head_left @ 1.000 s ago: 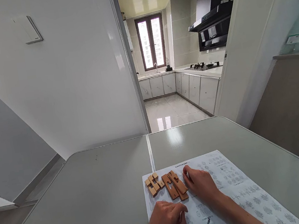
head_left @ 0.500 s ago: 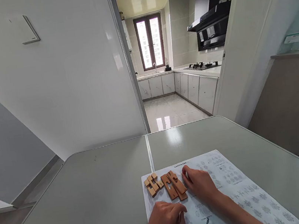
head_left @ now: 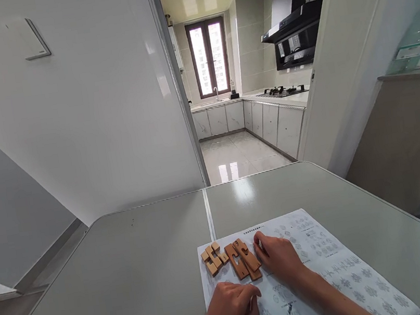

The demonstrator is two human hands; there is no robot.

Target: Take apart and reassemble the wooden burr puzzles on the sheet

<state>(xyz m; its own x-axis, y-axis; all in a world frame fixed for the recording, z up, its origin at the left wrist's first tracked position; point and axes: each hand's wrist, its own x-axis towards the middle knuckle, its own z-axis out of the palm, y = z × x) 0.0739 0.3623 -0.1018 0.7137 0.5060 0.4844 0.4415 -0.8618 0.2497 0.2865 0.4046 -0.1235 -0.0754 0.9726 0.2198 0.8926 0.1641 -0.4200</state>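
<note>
On a printed paper sheet (head_left: 299, 225) lie several wooden puzzle pieces. The lighter, blocky wooden piece (head_left: 214, 259) is at the left, made of small notched blocks. Beside it are darker flat wooden pieces with cut-outs: one flat piece (head_left: 234, 264) lies on the left, and another flat piece (head_left: 247, 256) slants over a further one below. My right hand (head_left: 279, 253) rests on the sheet just right of these, its fingers curled in and nothing visible in them. My left hand (head_left: 234, 306) lies nearer me, below the pieces, loosely closed with its thumb toward the bent fingers.
The sheet carries rows of small printed diagrams and lies on a grey-green table (head_left: 152, 271) with a pale seam (head_left: 208, 213). Past the far edge, a doorway opens on a kitchen with a gas hob (head_left: 283, 92). A large plastic bottle (head_left: 419, 42) stands on a ledge at right.
The whole view has shifted very slightly. Both hands and the wooden pieces keep their places on the sheet.
</note>
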